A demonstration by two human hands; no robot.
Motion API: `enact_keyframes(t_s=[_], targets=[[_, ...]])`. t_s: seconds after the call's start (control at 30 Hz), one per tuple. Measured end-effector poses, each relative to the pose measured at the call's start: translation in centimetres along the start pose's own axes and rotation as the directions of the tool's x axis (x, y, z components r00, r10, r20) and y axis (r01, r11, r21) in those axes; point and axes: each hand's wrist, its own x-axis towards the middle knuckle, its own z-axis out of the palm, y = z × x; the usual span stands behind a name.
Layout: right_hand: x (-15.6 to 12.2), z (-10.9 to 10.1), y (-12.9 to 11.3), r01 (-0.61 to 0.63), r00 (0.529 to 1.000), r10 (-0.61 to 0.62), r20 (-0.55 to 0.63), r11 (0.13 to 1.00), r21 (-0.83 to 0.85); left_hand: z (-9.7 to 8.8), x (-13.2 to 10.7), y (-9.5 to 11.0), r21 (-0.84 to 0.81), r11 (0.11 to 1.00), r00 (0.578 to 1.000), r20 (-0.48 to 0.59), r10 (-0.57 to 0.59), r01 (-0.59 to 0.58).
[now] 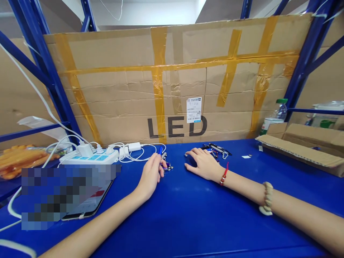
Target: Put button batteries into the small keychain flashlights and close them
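My left hand [152, 174] is closed around a slim blue tube [160, 150], whose upper end sticks out above the fingers; its exact kind is hidden. Just beside those fingers lie several small blue and silver metal pieces [168, 166], partly covered by the hand. Over on the right, my right hand [203, 163] is open, palm down with fingers apart, at the near left side of a small pile of black, blue and silver metal pieces with clips [219, 150]. The hand hides part of this pile, so I cannot tell whether it touches any piece.
On the left are a white power strip [91, 157] with chargers and tangled white cables, and a phone [92, 200] partly blurred out. A taped cardboard sheet [120, 96] marked LED stands behind the blue table [172, 222]. At right are an open carton [303, 150] and a bottle [279, 113].
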Motion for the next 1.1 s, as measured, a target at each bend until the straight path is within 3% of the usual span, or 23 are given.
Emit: enact_keyframes(t_s=[0.17, 0.57, 0.73, 0.9, 1.1], targets=[[0.0, 0.0, 0.2, 0.014, 0.998, -0.022, 0.064, 0.993, 0.119, 0.0, -0.1, 0.2, 0.032, 0.999, 1.000, -0.011, -0.020, 0.021], [0.1, 0.1, -0.1, 0.207, 0.978, -0.209, -0.014, 0.953, 0.219, -0.2, 0.0, -0.5, 0.090, 0.994, 0.997, 0.040, 0.058, -0.062], [0.5, 0.5, 0.7, 0.259, 0.966, -0.255, -0.049, 0.931, 0.257, -0.2, -0.2, -0.7, 0.088, 0.986, 0.986, 0.095, 0.134, -0.143], [0.8, 0.3, 0.8, 0.270, 0.963, -0.252, -0.097, 0.920, 0.283, -0.1, -0.2, -1.2, 0.097, 0.961, 0.943, 0.238, 0.231, -0.260], [0.9, -0.1, -0.4, 0.369, 0.929, -0.353, -0.110, 0.909, 0.194, -0.2, -0.5, -1.7, 0.286, 0.901, 0.923, 0.303, 0.238, -0.327]])
